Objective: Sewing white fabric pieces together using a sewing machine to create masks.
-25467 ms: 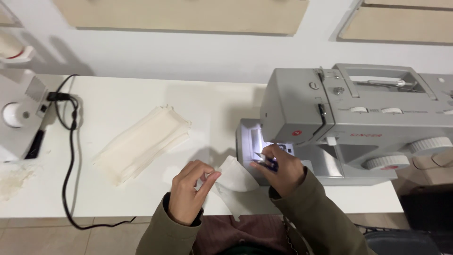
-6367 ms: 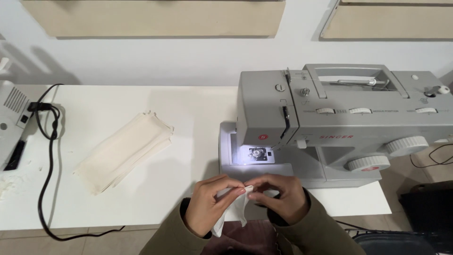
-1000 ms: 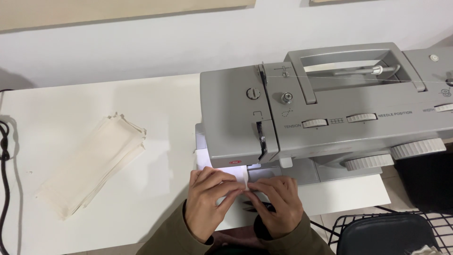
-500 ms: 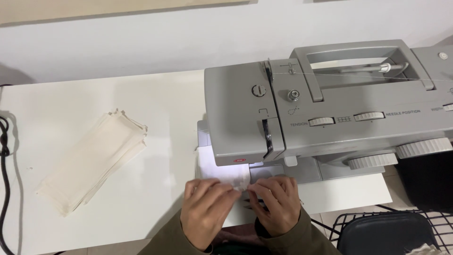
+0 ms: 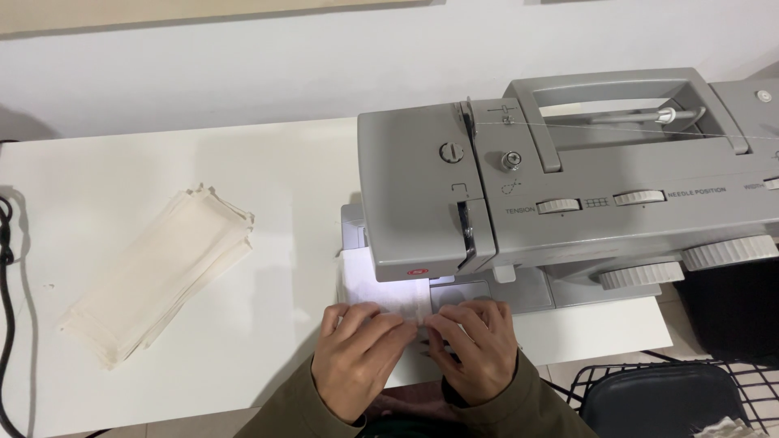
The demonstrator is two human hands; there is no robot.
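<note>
A small sewing workroom: a grey sewing machine (image 5: pixel 568 178) stands on a plain white bench (image 5: pixel 122 170) against a bare white wall, with a stack of cut cream fabric pieces (image 5: pixel 158 272) lying beside it.
</note>
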